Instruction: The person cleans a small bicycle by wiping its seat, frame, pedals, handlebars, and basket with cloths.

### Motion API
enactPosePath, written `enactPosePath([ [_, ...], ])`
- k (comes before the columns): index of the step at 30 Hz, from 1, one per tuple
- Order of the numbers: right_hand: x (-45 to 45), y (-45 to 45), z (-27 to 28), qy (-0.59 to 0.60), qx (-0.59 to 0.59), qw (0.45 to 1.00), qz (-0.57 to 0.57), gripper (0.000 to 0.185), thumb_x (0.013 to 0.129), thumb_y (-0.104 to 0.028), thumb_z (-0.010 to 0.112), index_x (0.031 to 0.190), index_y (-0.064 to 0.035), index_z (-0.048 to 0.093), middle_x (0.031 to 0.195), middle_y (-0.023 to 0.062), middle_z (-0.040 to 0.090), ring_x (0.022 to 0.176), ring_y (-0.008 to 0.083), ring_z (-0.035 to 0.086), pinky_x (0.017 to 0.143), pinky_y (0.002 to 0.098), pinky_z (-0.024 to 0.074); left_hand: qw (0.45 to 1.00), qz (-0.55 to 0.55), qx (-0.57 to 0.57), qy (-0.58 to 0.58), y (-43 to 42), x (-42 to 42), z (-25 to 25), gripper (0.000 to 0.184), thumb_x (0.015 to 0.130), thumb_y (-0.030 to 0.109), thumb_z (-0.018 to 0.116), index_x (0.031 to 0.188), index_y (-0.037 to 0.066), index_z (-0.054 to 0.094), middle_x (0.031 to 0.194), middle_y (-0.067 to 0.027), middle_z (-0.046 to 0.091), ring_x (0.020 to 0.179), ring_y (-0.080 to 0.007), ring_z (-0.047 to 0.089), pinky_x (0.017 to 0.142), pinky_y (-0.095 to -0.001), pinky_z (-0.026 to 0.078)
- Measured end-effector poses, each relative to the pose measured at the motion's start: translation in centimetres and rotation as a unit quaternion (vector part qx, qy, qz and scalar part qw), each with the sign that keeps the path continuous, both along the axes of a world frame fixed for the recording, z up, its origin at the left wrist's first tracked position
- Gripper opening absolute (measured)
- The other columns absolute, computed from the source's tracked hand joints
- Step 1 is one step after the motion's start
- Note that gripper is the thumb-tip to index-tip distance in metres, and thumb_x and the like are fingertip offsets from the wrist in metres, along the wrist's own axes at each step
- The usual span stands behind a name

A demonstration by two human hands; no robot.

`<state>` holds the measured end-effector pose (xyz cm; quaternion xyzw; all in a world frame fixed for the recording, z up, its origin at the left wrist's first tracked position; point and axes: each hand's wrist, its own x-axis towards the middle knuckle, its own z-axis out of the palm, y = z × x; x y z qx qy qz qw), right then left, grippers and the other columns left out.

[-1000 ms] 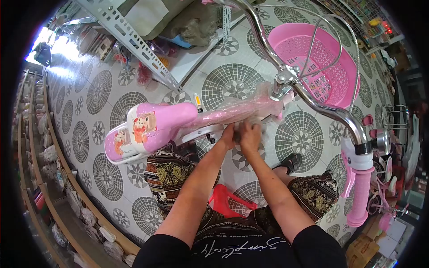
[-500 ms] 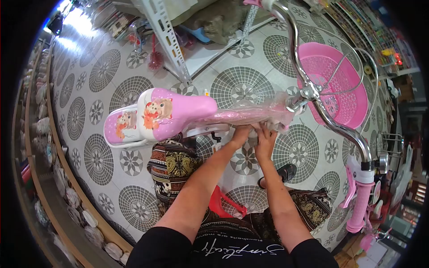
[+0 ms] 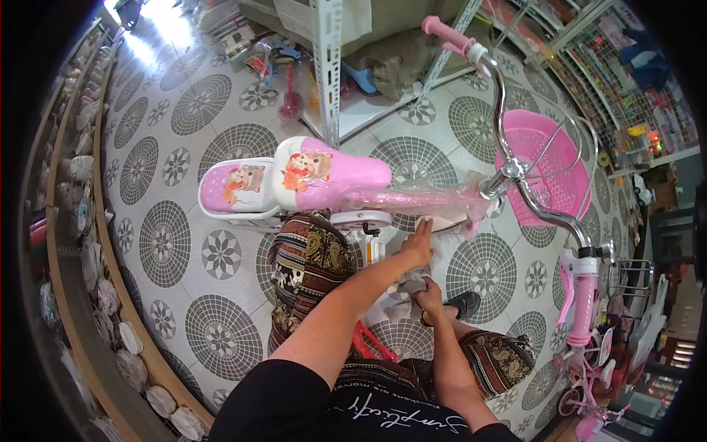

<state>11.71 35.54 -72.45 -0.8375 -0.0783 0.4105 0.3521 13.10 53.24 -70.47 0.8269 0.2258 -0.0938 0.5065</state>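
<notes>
Bicycle (image 3: 434, 197): upright across my front, on the tiled floor (image 3: 482, 276).
Basket (image 3: 551, 184): pink, just beyond the handlebar (image 3: 560, 219).
Left hand (image 3: 418, 247): my fingers extended, uncurled, tips at the bicycle's white tube (image 3: 447, 222).
Right hand (image 3: 429, 297): my fingers closed on a grey wad (image 3: 409, 285).
Grey wad: crumpled, just beside my left hand.

Pink bicycle (image 3: 427, 196), right hand (image 3: 429, 297) holding grey scrap (image 3: 409, 284)

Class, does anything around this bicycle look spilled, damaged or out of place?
No spill or damage is visible. The wrinkled clear plastic on the bicycle looks untidy, bunched rather than smooth; the right hand holds a crumpled grey piece.
</notes>
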Motion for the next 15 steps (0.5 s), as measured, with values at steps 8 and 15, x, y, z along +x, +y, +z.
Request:
enactPosePath([
  [8,-2.1,1.3,8.0,0.012,0.309,0.932,-0.19,0.056,0.079,-0.004,0.071,0.128,-0.0015,0.044,0.113,0.0108,0.061,0.099,0.0192,0.061,0.08,0.0306,0.0497,0.872,0.031,-0.441,0.21,1.3,-7.1,7.3,0.088,0.079,0.064,0.064,0.146,0.015,0.035,0.141,-0.016,0.044,0.128,-0.0309,0.045,0.1,-0.0445,0.041],
  [15,-6.1,1.2,8.2,-0.169,0.186,0.963,0.099,0.068,0.085,-0.026,0.072,0.138,-0.0032,0.035,0.122,0.0109,0.053,0.111,0.0234,0.056,0.092,0.0349,0.048,0.813,0.128,-0.568,0.025,-0.7,-12.5,6.1,0.053,0.084,0.05,0.067,0.116,0.009,0.058,0.104,-0.0088,0.066,0.089,-0.0235,0.065,0.075,-0.0419,0.052],
])
